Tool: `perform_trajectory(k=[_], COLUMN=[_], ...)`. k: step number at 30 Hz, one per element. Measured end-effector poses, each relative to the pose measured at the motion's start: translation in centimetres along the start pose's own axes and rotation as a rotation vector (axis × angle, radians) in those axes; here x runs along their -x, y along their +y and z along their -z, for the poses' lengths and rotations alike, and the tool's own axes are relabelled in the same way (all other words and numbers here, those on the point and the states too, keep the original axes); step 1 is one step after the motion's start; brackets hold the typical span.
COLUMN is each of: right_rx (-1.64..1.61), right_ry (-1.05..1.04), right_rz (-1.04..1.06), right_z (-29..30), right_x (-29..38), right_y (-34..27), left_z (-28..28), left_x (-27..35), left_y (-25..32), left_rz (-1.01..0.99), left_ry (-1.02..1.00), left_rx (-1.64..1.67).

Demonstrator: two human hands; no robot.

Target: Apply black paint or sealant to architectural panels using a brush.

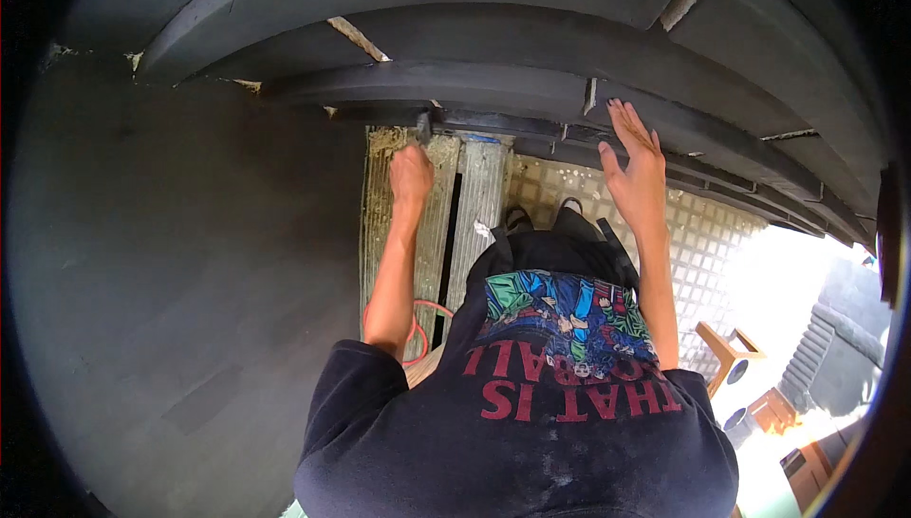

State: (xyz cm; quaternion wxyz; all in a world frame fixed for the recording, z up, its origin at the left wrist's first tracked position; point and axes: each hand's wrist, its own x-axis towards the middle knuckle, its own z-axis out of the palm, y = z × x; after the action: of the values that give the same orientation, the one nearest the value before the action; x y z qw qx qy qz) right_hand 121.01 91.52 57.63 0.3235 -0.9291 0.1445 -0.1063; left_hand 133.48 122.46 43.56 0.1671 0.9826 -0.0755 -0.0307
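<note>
My left hand (411,175) is closed in a fist around a small dark tool (424,127). The tool is blurred, so its kind is unclear. Its end is close to the lower edge of a stepped dark grey structure (491,80) in front of me. This is made of long overlapping boards or blocks with pale, rough gaps at several joints. To the right, my right hand (635,162) holds nothing and has its fingers apart. The fingertips lie against one of the dark boards, or just in front of it.
A weathered wooden plank bench or platform (484,169) lies below my left arm, with a red-orange cord or hose (425,333) looped on it. A dark grey wall (178,233) fills the left. Tiled floor (541,180) shows under my feet. Wooden furniture (726,351) stands at the lower right.
</note>
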Motion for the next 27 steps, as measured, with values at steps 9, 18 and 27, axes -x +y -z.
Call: perform_trajectory(k=[9, 18, 27], right_rx=[0.005, -0.028, -0.201], right_ry=[0.017, 0.107, -0.281], right_rz=[0.014, 0.099, -0.121], right_z=[0.0, -0.3, -5.6], right_x=[-0.1, 0.0, 3.8], right_y=[0.1, 1.1, 5.9], left_z=[-7.6, -8.2, -5.2], left_x=[1.6, 4.5, 5.4], left_y=[12.1, 19.4, 13.6], left_rz=[-0.277, -0.412, -0.149], left_ry=[-0.212, -0.424, -0.409], left_rx=[-0.330, 0.102, 0.425])
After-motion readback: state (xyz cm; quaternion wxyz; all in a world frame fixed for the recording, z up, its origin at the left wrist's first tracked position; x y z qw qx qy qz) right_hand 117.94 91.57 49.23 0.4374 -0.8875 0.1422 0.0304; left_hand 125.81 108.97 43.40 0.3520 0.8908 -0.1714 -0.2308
